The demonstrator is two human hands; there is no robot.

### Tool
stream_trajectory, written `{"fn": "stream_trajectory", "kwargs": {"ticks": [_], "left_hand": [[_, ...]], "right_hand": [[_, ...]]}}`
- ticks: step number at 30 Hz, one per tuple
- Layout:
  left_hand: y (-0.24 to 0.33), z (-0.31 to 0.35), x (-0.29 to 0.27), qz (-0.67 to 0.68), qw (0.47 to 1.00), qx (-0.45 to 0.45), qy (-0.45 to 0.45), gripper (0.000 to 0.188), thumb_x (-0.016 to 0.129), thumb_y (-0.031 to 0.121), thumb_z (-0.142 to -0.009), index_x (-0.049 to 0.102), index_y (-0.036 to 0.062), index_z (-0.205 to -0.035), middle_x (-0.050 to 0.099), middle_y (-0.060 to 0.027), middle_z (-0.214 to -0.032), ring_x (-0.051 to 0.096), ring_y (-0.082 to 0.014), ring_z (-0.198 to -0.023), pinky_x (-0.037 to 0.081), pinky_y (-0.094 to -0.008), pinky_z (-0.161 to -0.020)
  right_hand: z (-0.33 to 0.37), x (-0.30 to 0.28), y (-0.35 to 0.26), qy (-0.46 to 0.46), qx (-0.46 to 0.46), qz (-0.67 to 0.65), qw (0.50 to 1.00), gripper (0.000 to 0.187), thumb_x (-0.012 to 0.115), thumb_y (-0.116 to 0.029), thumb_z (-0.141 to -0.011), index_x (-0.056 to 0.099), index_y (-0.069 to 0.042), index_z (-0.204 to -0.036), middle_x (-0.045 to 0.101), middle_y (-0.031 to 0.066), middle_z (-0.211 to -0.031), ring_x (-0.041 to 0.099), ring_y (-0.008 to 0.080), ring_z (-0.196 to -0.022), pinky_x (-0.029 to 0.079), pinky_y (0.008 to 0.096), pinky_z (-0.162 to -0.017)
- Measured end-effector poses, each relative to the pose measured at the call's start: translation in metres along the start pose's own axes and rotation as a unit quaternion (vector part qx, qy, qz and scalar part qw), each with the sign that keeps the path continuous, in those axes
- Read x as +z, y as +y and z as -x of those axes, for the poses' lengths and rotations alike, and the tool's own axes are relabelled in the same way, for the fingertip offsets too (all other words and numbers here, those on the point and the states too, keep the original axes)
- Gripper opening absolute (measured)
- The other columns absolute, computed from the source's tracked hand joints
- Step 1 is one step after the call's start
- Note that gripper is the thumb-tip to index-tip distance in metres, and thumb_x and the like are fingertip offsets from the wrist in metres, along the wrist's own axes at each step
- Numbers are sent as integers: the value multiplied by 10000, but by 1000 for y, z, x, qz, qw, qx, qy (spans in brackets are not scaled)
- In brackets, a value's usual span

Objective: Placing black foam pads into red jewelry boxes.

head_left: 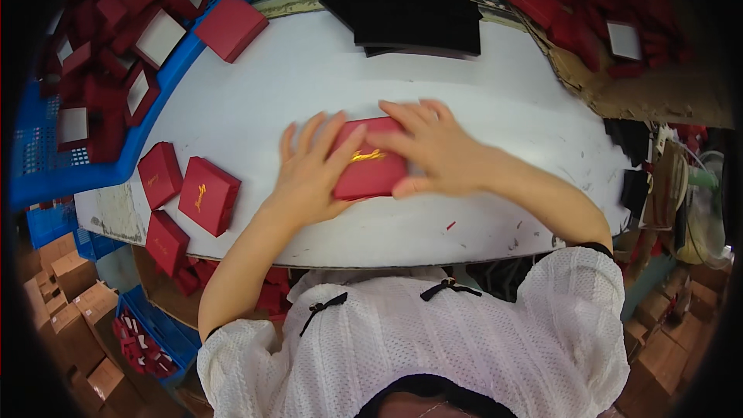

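Note:
A red box [370,174] with gold script on its top lies on the white table in front of me. My left hand [311,170] grips it along its left side, the thumb across the top and the other fingers stretched beyond the far left corner. From the right, my right hand [437,153] holds it, with fingers over the far edge and the thumb at the near right corner. Both hands are slightly blurred. To the left, a red box with gold script [209,196] sits beside another red box [160,175], and a third red box [167,241] rests at the table's edge.
A blue crate [58,179] full of red boxes stands at the far left, with a plain red box [231,27] beside it. Black sheets [418,15] are stacked at the back of the white table [511,108]. On the far right, a cardboard carton [588,93] holds more red boxes.

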State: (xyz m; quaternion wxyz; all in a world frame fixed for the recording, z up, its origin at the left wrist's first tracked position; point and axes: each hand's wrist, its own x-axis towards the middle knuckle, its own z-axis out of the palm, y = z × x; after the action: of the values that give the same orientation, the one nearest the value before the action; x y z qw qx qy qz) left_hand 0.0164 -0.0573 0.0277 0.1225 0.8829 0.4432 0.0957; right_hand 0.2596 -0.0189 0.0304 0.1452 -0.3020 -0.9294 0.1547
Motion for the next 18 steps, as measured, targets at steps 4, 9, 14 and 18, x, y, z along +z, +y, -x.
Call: {"fn": "stream_trajectory", "kwargs": {"ticks": [4,9,14,18], "left_hand": [[-34,67,-32,-74,968,-241,-20,1034,822,355,-495,335,154,-1384,314,-170,-1389,277,-360,-1286,191,-540,-1029],[-67,42,-90,-21,968,-246,-33,1186,835,502,-462,237,171,-1431,277,-204,-1422,194,-383,-1348,195,-525,-1048],[-151,-87,-58,-174,962,-111,179,984,735,501,-659,208,226,-1443,262,-200,-1443,227,-380,-1340,197,-539,-1043],[-185,-115,-42,-283,927,-236,67,937,734,400,-678,213,248,-1442,305,-196,-1413,258,-379,-1319,201,-553,-1032]], "right_hand": [[-56,-14,73,190,91,84,974,656,714,-360,-730,477,-69,-1268,469,177,-1295,426,332,-1195,349,458,-958],[-58,-3,97,83,193,207,956,464,669,-231,-791,560,-131,-1231,505,179,-1280,456,316,-1193,361,421,-978],[-58,-36,81,235,110,115,959,315,627,-127,-796,634,-120,-1111,572,166,-1183,521,350,-1123,433,432,-887],[8,-29,31,174,4,113,978,377,639,-39,-713,636,-71,-1089,553,191,-1208,502,367,-1151,424,445,-908]]}}
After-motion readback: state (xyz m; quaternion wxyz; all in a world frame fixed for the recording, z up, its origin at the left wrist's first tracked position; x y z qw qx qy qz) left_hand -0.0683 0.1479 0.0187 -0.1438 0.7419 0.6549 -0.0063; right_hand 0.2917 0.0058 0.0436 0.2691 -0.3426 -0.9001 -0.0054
